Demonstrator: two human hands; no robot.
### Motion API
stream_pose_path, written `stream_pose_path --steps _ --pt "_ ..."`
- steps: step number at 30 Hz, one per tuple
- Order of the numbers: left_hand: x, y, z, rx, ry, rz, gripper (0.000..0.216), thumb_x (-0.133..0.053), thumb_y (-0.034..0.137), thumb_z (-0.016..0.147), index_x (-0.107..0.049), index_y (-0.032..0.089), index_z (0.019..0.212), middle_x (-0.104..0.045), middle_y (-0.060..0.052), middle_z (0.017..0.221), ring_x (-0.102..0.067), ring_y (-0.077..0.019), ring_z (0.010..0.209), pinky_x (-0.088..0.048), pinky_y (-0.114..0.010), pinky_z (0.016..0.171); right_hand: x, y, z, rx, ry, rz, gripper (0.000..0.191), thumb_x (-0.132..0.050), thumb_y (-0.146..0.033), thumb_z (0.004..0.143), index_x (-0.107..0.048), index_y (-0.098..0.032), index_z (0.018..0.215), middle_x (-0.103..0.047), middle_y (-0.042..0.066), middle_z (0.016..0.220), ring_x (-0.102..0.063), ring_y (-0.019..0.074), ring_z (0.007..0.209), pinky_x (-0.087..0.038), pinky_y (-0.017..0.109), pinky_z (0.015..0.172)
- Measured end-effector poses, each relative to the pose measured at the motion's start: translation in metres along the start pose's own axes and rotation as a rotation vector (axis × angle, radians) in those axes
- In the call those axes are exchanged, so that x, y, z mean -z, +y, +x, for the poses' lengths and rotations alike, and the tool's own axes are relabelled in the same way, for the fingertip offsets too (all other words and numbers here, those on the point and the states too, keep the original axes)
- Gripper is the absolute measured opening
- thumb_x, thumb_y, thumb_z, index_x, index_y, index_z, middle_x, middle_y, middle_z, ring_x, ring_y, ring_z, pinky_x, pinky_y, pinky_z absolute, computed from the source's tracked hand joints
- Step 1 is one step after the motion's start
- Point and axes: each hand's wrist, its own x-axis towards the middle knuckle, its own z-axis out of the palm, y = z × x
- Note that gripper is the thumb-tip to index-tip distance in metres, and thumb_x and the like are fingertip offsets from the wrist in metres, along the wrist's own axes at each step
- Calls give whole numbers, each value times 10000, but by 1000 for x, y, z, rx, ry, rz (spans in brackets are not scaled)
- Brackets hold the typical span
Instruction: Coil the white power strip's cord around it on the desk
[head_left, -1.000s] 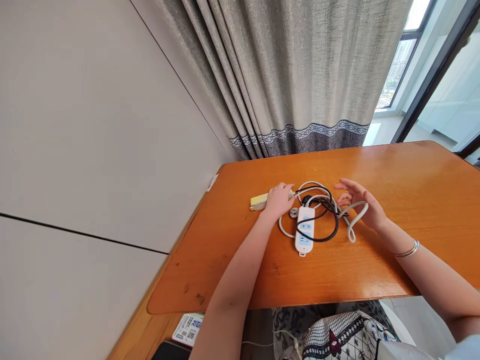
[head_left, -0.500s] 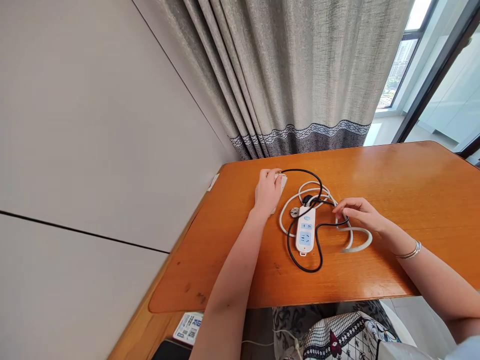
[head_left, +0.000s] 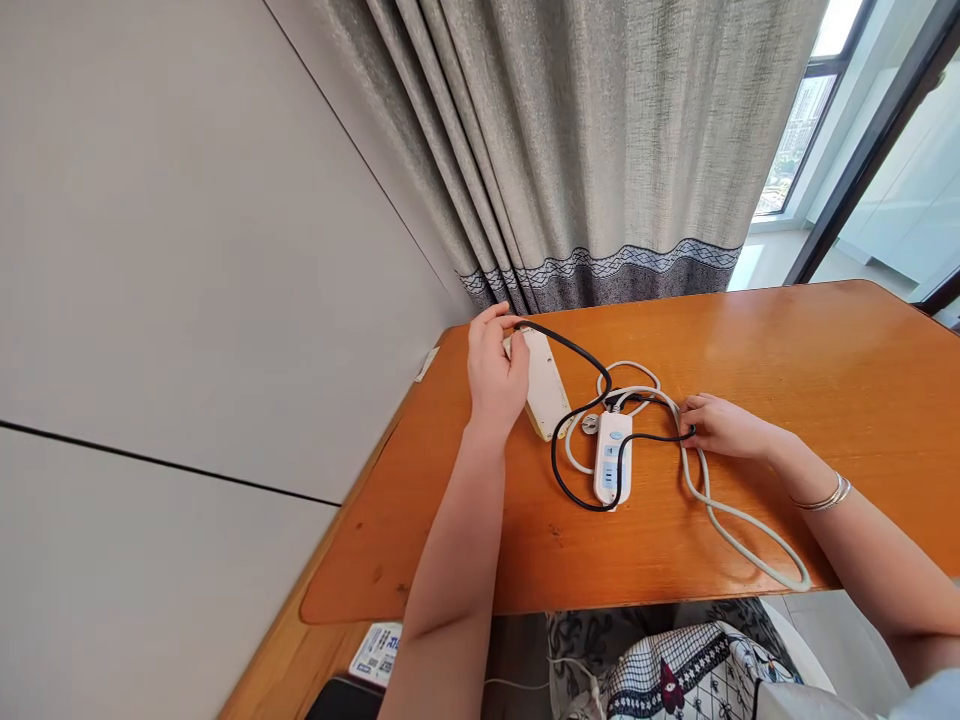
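While the left hand [head_left: 495, 372] grips the far end of the cream power strip [head_left: 546, 395] and tips it up from the table [head_left: 787, 350], and the right hand [head_left: 721, 426] pinches the black cord [head_left: 553, 462] tight in its fingers near the middle of the table, it seems best to pull slowly and gently so the loops do not knot. The black cord is thin and shiny; it runs from that strip, curls over the white power strip [head_left: 613, 462] with blue sockets, and crosses the thick pale cord [head_left: 804, 580].

Likely home, wooden table [head_left: 750, 340], floor-length curtain [head_left: 585, 150]
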Motion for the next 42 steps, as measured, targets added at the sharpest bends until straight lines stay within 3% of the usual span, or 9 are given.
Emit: stream_pose_path --steps 3,6,10,16,22,27,31,34,42 --pt "4 5 0 42 4 -54 167 -475 244 940 -610 204 1030 -668 -90 1130 -618 -195 1109 -483 -331 990 4 -1 2 -5 161 93 182 -596 -324 926 -748 -230 897 -713 44 821 -635 184 742 -498 316 708" --pt "4 8 1 201 -17 -206 175 -486 307 942 -604 206 1022 -684 -44 975 -628 -158 861 -508 -271 788 9 -5 0 -43 548 141 222 -578 -360 949 -754 -227 969 -688 45 793 -611 173 692 -495 312 647" --pt "4 12 2 373 -83 -464 213 -502 404 939 -593 213 965 -659 -21 870 -576 -130 689 -465 -235 611 9 -7 -2 42 829 192 102 -645 -285 884 -735 -236 879 -627 58 906 -691 218 917 -568 388 815" --pt "2 25 0 426 -195 -602 301 -599 518 879 -561 221 915 -667 -21 838 -582 -136 678 -475 -241 587 5 1 -2 205 884 107 141 -610 -136 773 -706 -235 745 -589 63 982 -656 287 1172 -539 471 970" --pt "4 39 -7 386 -288 -597 363 -603 565 871 -578 208 930 -717 -52 901 -597 -141 701 -469 -249 611 10 7 -5 -60 859 -67 298 -507 -161 852 -794 -233 885 -665 89 1066 -663 226 997 -544 402 842" --pt "4 52 -14 255 -273 -493 291 -556 490 918 -606 204 948 -688 -46 886 -611 -161 763 -476 -277 679 20 -33 -5 -151 893 -278 365 -475 -368 995 -815 -242 951 -759 90 1041 -622 246 914 -461 452 875" --pt "4 62 -17 159 -234 -382 218 -532 409 940 -611 206 946 -695 -55 916 -637 -188 855 -491 -311 766 24 -82 0 198 574 38 576 -294 -567 1041 -753 -223 1095 -753 109 1109 -655 247 997 -472 439 913" --pt "5 63 -18 142 -207 -348 207 -524 392 942 -611 205 959 -704 -61 942 -638 -192 866 -486 -315 767 25 -106 8 220 272 279 441 -439 -547 1020 -703 -198 965 -748 83 952 -685 195 894 -513 339 826" --pt "6 76 -20 29 -470 -444 170 -609 327 848 -588 194 744 -560 -5 721 -493 -151 697 -392 -294 678 52 -124 48 67 740 921 409 -631 -603 890 -476 -235 805 -261 -104 545 -251 69 437 -238 215 429"
